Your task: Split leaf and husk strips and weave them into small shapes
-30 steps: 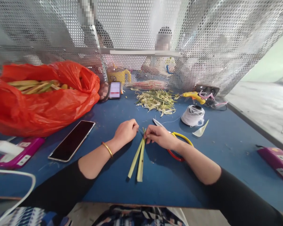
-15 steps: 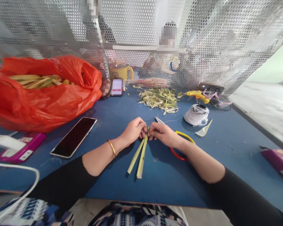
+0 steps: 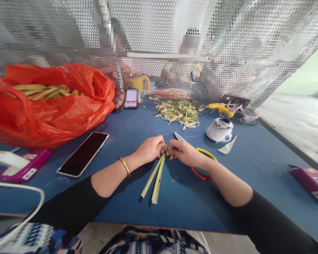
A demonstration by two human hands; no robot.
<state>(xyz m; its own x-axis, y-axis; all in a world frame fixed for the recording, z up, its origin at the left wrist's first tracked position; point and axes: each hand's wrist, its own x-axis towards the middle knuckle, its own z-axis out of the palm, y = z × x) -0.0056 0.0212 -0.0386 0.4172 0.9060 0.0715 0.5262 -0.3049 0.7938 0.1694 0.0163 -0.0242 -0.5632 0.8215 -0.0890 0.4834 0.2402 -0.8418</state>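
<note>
Leaf strips [image 3: 158, 180]: slanting over the tabletop [image 3: 190, 211] between both hands, joining at the far end, fanning apart toward the near edge.
Right hand [image 3: 180, 151]: clamping fingers on the joined end.
Left hand [image 3: 151, 148]: curling fingers against that end; hiding too much to tell whether gripping.
Handling: probably being light, thin, bendy, creasing or splitting under hard squeezing; best holding near the joined end.
Scissors [image 3: 206, 152]: lying partly under the right arm.
</note>
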